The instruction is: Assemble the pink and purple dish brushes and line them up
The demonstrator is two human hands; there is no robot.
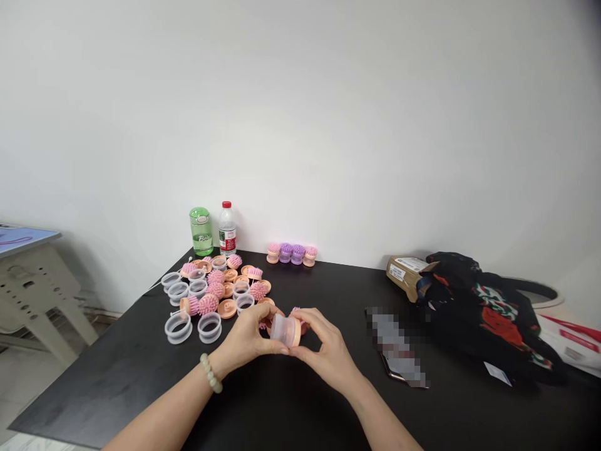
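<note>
Just above the table's front middle, my left hand is closed around a translucent plastic ring. A peach-coloured cap sits against the ring's right side, and the fingers of my right hand pinch it. Whether the two parts are fully joined I cannot tell. Behind my fingers, pink bristle pieces are partly hidden. To the left lies a spread of loose parts: translucent rings, pink bristle heads and peach caps.
Against the wall stand several assembled round brushes, a green bottle and a red-capped water bottle. On the right lie a pixelated phone-like object, a cardboard box and a dark patterned fabric bag. The black table ends at left.
</note>
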